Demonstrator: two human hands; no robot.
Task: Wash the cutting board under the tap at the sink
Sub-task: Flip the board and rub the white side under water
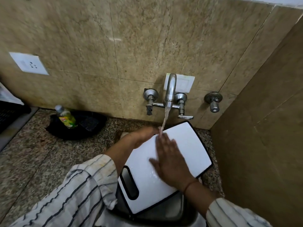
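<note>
While water from the tap [170,90] strikes its 12 o'clock edge, I note the cutting board [188,145] tilted over the sink [172,208]: left hand [144,134] apparently clamping the 10 o'clock edge, right hand [170,159] flat, fingers spread, blurred. Risk: a wet board slipping free.

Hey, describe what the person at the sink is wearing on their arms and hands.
Both arms wear loose, pale cream sleeves with thin dark stripes, pushed back from the wrists. The left sleeve looks crumpled and faintly yellow-stained near its cuff. The right hand is bare, with a thin reddish thread around the wrist. The left hand is bare too; no gloves or rings show.
</note>
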